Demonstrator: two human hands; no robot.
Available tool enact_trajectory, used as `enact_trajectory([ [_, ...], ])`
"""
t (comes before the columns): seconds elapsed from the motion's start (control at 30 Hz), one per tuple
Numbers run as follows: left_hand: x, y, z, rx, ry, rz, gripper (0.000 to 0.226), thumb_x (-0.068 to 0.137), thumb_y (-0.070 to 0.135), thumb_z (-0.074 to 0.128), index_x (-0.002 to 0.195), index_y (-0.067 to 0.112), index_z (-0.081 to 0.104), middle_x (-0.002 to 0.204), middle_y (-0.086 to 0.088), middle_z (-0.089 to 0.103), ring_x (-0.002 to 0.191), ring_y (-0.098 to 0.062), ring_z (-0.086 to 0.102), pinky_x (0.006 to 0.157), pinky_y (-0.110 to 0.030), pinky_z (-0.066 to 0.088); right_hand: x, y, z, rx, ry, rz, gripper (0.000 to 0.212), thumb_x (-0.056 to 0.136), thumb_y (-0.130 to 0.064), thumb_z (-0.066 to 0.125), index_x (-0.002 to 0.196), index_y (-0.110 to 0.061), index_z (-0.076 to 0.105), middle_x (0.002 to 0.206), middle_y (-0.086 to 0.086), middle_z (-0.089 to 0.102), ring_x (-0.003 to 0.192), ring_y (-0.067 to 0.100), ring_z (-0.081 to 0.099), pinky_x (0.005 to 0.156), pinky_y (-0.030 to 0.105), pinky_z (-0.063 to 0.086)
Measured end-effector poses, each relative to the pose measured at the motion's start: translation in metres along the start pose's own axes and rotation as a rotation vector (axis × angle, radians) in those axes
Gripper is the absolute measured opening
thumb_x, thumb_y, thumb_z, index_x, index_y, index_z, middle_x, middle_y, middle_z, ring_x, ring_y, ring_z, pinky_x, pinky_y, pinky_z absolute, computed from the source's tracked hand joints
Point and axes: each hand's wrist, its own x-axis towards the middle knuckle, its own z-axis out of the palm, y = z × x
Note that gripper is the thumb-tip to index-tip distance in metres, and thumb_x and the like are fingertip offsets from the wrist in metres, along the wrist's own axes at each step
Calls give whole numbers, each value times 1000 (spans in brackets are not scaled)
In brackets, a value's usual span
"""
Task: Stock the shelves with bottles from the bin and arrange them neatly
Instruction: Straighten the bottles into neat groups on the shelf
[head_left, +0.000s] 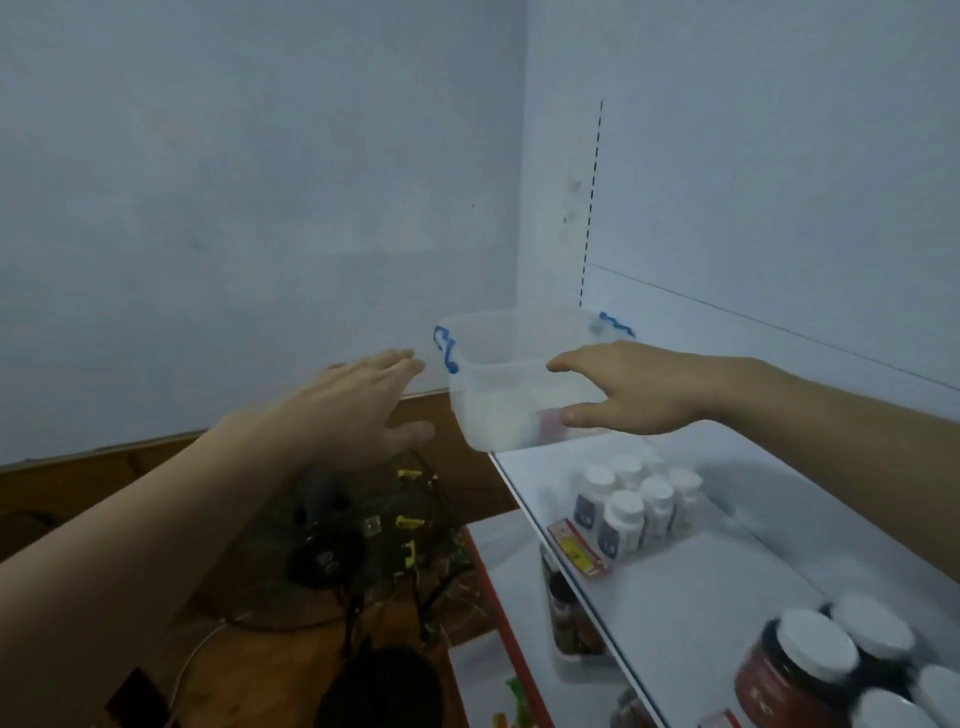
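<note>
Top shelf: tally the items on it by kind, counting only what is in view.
White-capped bottles with purple labels: about 6, the back ones blurred
Dark jars with white lids: 4, partly cut off by the frame
Clear bin with blue handles: 1
Total: about 11

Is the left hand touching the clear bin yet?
Apart. The head view shows blue wall between the left hand fingertips and the clear bin, beside its blue handle.

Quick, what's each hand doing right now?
Left hand: open, holding nothing, beside the bin.
Right hand: open, fingers spread against the bin's front.
</note>
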Motion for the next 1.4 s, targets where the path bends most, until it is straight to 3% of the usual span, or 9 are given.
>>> enact_trajectory([
  [0.33, 219, -81, 19, -55, 47, 300, 61, 102, 51, 42, 155, 21, 31, 161, 1, 32, 144, -19, 36, 118, -38, 30, 170, 57, -8, 39, -61, 182, 50, 98, -52, 53, 145, -33, 46, 139, -9, 54, 113, 12, 51, 94, 27, 40],
  [0.47, 284, -86, 36, -79, 48, 384, 52, 104, 44, 40, 150, 20, 38, 152, -2, 46, 136, -22, 45, 113, -42, 38, 229, 73, -8, 59, -129, 219, 40, 97, -48, 58, 134, -34, 56, 124, -11, 62, 112, 14, 58, 95, 29, 46],
  [0.6, 324, -90, 71, -97, -98, 390, 44, 102, 41, 41, 140, 20, 51, 137, -3, 59, 122, -21, 55, 105, -38, 45, 290, 89, 12, -12, -384, 161, 40, 91, -42, 69, 130, -34, 61, 121, -8, 63, 105, 14, 60, 90, 30, 48],
  [0.7, 335, -92, 85, -117, -183, 414, 57, 88, 52, 29, 114, 20, 69, 116, -1, 70, 104, -20, 63, 95, -39, 50, 328, 101, 46, -131, -657, 126, 48, 89, -31, 76, 134, -27, 60, 125, 0, 63, 102, 18, 59, 92, 30, 48],
  [0.83, 345, -94, 88, -114, -185, 479, 61, 78, 53, 23, 91, 19, 73, 94, -1, 73, 83, -19, 66, 82, -38, 54, 354, 107, 107, -278, -951, 66, 48, 95, -19, 63, 141, -26, 50, 116, -5, 52, 108, 24, 55, 102, 46, 50],
  [1.0, 349, -97, 95, -71, -151, 500, 71, 69, 58, 11, 76, 16, 67, 77, -2, 69, 69, -20, 61, 75, -37, 53, 366, 112, 140, -334, -1078, 16, 26, 93, -35, 65, 111, -33, 47, 92, -16, 48, 103, 29, 61, 96, 50, 52],
  [1.23, 349, -98, 94, -137, -161, 482, 65, 73, 57, 18, 74, 17, 68, 71, -1, 68, 64, -16, 61, 73, -37, 54, 360, 109, 126, -169, -1044, 51, 40, 100, -31, 58, 137, -23, 46, 86, -19, 41, 82, 16, 55, 90, 40, 50],
  [1.3, 350, -102, 95, -227, -173, 493, 61, 77, 57, 26, 84, 20, 74, 84, 3, 73, 73, -12, 66, 76, -36, 56, 353, 114, 111, -85, -905, 99, 33, 98, -29, 63, 126, -19, 48, 87, -13, 47, 79, 15, 53, 82, 36, 50],
  [1.4, 352, -107, 92, -423, -124, 483, 25, 96, 31, 52, 104, 23, 74, 103, 9, 72, 91, -6, 65, 82, -23, 53, 330, 130, 79, 170, -545, 229, 41, 95, -33, 68, 125, -15, 48, 102, -3, 58, 97, 23, 59, 72, 28, 48],
])
